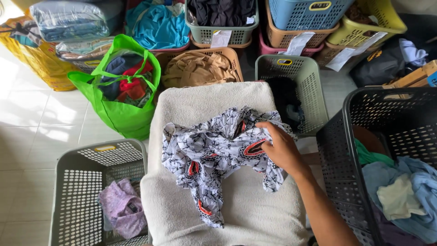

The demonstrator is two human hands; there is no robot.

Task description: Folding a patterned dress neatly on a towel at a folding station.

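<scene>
Pinching the white patterned garment near its red-trimmed edge, the right hand has fingers curled on the cloth; no left hand shows. The garment lies crumpled mid-tabletop on a cream towel. Spreading it flat before folding would serve best, I'd judge. A grey basket sits at eight o'clock, a dark one at three.
</scene>
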